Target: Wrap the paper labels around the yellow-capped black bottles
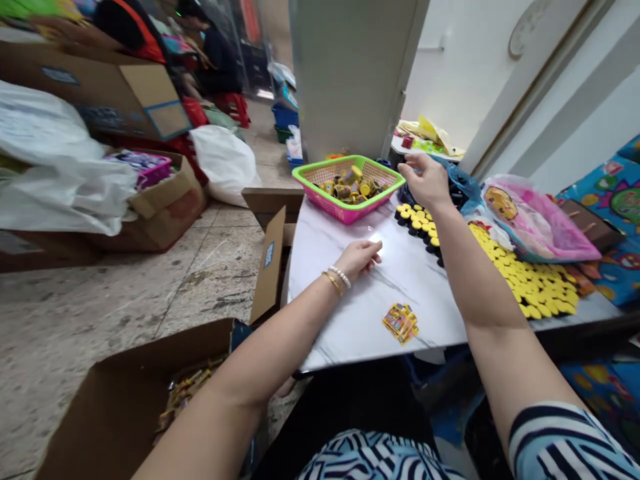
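My left hand (361, 259) rests low over the white marbled table (345, 327), its thumb and fingers pressed together. Anything between those fingertips is too small or hidden to make out. My right hand (425, 179) is raised by the right corner of a pink basket with a green rim (320, 175), fingers apart and nothing visible in them. Small yellow-capped containers with printed wraps (353, 187) lie heaped in the basket. Under and beside my right forearm stand rows of black containers with yellow lids (530, 283). A small pile of yellow printed labels (400, 323) lies near the table's front edge.
A pink plastic tray (550, 227) with bags sits on the right. Open cardboard boxes flank the table's left side, one box (125, 393) holding yellow pieces. A grey cabinet (350, 80) stands behind. Two people are at the far left, near white sacks (225, 160).
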A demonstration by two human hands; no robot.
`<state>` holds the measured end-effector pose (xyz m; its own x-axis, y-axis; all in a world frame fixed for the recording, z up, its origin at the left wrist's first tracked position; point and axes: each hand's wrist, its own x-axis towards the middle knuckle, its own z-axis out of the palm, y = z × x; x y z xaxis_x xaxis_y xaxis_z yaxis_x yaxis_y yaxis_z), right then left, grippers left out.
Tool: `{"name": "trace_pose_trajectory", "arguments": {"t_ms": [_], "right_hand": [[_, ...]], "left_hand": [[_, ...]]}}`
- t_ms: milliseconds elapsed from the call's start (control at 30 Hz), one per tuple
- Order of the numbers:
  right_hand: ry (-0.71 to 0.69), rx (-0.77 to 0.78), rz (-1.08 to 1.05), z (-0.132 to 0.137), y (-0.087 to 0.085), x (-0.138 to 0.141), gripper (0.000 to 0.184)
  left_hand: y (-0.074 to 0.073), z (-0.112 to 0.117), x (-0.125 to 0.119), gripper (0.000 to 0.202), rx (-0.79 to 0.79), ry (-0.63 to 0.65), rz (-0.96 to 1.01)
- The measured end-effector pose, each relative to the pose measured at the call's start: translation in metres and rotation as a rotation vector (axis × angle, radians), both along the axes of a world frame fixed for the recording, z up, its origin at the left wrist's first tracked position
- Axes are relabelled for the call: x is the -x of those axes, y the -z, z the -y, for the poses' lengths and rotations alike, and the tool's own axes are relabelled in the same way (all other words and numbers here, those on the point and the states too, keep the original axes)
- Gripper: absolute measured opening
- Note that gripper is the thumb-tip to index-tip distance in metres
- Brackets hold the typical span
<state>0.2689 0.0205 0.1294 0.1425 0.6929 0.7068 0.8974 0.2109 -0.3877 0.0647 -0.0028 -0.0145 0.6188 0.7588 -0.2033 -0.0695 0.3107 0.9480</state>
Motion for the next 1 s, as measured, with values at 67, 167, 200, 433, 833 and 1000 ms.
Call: {"name": "trace_pose_trajectory", "arguments": {"t_ms": [67,167,200,433,833,1000], "right_hand": [[0.170,0.044,0.104,0.031,0.013,-0.021,0.034],[0.439,0.176,0.255,0.081,0.051,-0.052,0.030],[0.495,0.238,0.305,0.093,0.066,-0.061,0.030],[0.523,0.404,0.504,0.106,0.132,-0.072,0.021],[0.389,0.257,0.320,0.107,0.159,-0.090,0.020],[0.289,0.260,0.247,0.113,0.152,-0.074,0.021]], "left_hand": [[0.000,-0.003,0.000,0.040,-0.038,0.002,0.032],[0.000,-0.004,0.000,0.042,-0.076,0.042,0.049],[0.000,-0.004,-0.001,0.042,-0.089,0.052,0.044],[0.000,0.003,-0.003,0.035,-0.319,0.104,-0.092],[-0.016,0.047,-0.011,0.030,-0.704,0.853,-0.317],[-0.012,0.052,-0.018,0.012,-0.709,0.840,-0.267]]}}
